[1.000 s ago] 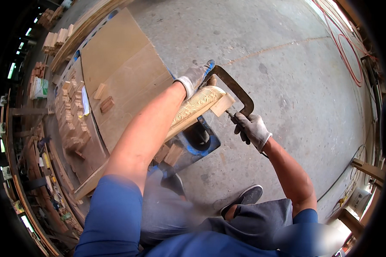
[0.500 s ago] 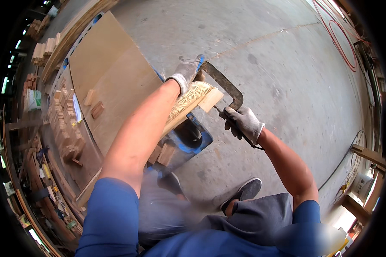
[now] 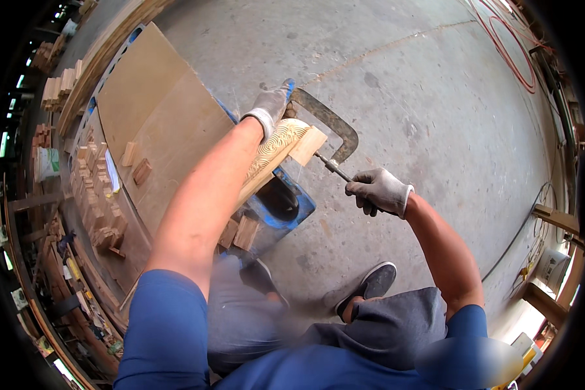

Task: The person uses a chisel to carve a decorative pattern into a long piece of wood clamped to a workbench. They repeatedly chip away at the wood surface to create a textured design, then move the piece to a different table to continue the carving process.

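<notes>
A dark metal C-clamp [image 3: 331, 117] reaches around the end of a carved wooden piece [image 3: 274, 151] with swirling grooves. My left hand [image 3: 270, 106], in a grey-white glove, is closed on the clamp's far end, its fingers partly hidden. A small pale wood block [image 3: 308, 145] sits against the carved piece's end, and the clamp screw's tip is close to it; whether they touch I cannot tell. My gloved right hand [image 3: 379, 190] has its fingers curled around the outer end of the clamp's screw [image 3: 335, 168].
A blue-edged metal frame [image 3: 300, 211] stands under the carved piece, with short wood blocks [image 3: 246, 233] beside it. To the left, a brown board [image 3: 156, 91] carries two small blocks, near several stacked wood pieces [image 3: 97, 195]. A red hose [image 3: 500, 45] lies at far right.
My right hand has moved outward along the screw, away from the clamp's bend, so more of the screw shows. Clamp, carved piece and left hand appear slightly farther left in view.
</notes>
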{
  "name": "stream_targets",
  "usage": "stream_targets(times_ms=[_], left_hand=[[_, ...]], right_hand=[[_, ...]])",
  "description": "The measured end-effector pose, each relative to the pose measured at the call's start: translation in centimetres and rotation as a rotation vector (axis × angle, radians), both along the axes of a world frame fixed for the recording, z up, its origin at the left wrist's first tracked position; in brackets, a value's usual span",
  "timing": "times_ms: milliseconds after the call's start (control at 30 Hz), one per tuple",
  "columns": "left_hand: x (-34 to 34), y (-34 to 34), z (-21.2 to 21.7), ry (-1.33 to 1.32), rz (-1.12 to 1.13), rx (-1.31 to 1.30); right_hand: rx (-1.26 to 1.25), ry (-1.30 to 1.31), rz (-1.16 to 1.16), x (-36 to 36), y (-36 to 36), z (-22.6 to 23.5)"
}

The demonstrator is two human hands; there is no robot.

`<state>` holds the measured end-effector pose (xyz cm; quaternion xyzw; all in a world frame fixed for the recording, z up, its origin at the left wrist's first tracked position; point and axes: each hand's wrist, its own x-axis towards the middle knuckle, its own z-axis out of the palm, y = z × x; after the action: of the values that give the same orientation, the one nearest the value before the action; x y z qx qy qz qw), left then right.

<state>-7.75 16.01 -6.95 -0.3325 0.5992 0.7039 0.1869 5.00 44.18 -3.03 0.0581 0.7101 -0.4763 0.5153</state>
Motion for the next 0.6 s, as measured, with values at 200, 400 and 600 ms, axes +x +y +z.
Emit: stream_targets(times_ms=[200, 400, 600], left_hand=[[-0.2, -0.5, -0.8, -0.008, -0.031, -0.033], [-0.1, 0.1, -0.2, -0.007, -0.012, -0.030], [-0.1, 0.0, -0.2, -0.012, 0.017, 0.046]], right_hand=[[0.087, 0.129, 0.066, 0.8, 0.0, -0.1], [0.174, 0.415, 0.030, 2.6, -0.3, -1.3], [0.183, 0.555, 0.000, 3.4, -0.6, -0.9]])
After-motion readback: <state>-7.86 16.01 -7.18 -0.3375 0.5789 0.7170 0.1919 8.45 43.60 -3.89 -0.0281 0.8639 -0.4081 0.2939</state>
